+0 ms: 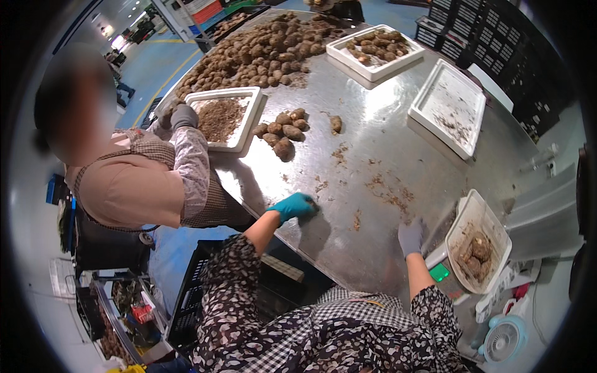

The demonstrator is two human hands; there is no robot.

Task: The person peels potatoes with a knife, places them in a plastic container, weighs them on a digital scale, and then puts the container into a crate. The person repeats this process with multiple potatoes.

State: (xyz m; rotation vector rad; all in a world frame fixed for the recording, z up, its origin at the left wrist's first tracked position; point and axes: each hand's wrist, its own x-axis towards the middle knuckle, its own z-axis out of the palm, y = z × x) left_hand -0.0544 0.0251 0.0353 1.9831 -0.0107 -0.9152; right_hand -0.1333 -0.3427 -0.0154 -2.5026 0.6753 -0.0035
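Note:
My left hand point(295, 208), in a teal glove, is low over the near left part of a steel table point(350, 186). A dark patch shows at its fingertips; whether it holds something I cannot tell. My right hand point(411, 238), in a pale lilac glove, is at the table beside brown scraps point(394, 193), its fingers blurred. Right of it stands a scale with a lit green display point(439, 272), bearing a white tub point(500, 238) with a few taro corms point(478, 254) in it. Beyond my left hand lies a small group of taro corms point(283, 129), and one single corm point(336, 124) lies apart.
A co-worker's gloved hand point(184, 116) is at a white tray point(252, 116) of brown debris. A large taro heap point(261, 51) covers the far left. Two white trays point(375, 74) point(417, 109) stand at the far right. A black crate point(186, 298) sits below the table's edge.

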